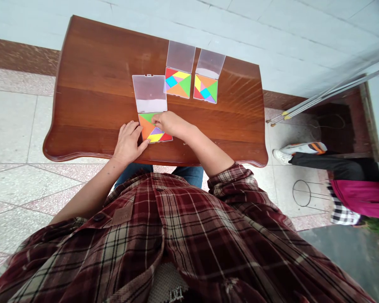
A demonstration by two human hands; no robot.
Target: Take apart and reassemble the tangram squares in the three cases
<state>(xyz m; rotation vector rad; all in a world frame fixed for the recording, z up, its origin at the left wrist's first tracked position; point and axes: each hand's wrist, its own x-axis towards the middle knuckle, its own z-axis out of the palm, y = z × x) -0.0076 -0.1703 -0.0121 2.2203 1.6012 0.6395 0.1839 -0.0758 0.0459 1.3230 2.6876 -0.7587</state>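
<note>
An open tangram case (156, 142) lies near the front edge of the table, its clear lid (150, 93) folded back. Green, orange, purple, yellow and red tangram pieces (147, 128) show in its tray. My left hand (128, 141) rests flat on the tabletop with fingers apart, its fingertips and thumb at the case's left and lower edges. Over the upper right of the tray, my right hand (169, 123) has its fingers curled together in a pinch. Whatever it pinches, and the pieces beneath it, are hidden.
Two more open tangram cases, a middle one (178, 84) and a right one (206, 88), lie behind on the wooden table (94, 84). A pale wall (240, 25) runs along the back. Crutches (300, 107) lean at right, near a seated person (350, 189) and a wire stand (301, 193).
</note>
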